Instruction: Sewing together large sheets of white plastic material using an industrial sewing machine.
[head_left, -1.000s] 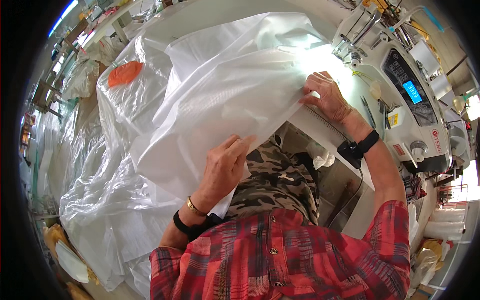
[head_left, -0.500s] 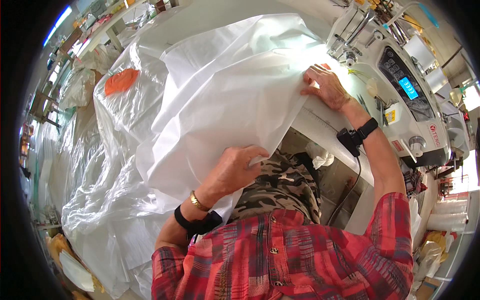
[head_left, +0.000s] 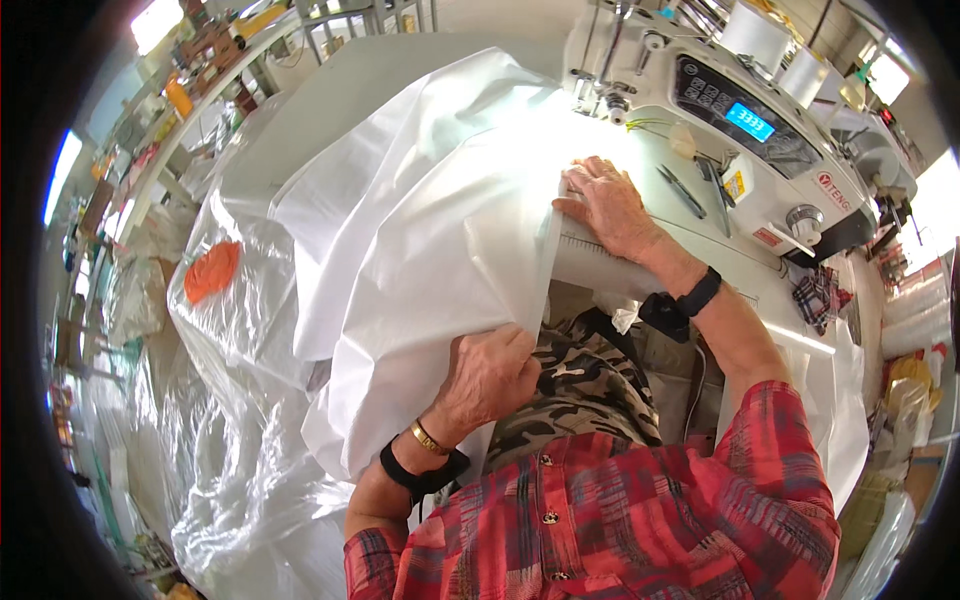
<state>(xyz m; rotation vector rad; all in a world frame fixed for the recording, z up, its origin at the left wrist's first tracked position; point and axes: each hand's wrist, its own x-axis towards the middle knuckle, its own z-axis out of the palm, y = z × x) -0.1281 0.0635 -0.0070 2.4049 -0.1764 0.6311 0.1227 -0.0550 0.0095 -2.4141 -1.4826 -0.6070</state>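
Observation:
A large white woven sheet (head_left: 420, 240) spreads over the sewing table and hangs toward my lap. My left hand (head_left: 490, 375) is closed on its near edge, just above my camouflage trousers, with the gripped part hidden in the fist. Farther up that edge, my right hand (head_left: 608, 208) has its fingers bent over the sheet's right border, close to the needle area. The white sewing machine (head_left: 640, 75) stands beyond the right hand. Strong light from its head washes out the cloth by the needle.
A small pair of dark tweezers (head_left: 682, 190) lies on the machine bed right of my hand. Crumpled clear plastic (head_left: 250, 480) covers the left side, with an orange patch (head_left: 212, 272) on it. Large white thread cones (head_left: 757, 35) stand behind the machine.
The view has swung, so the machine sits farther left. My right hand is a little farther from the needle, toward me. My left hand's fingers have curled tighter on the sheet's edge.

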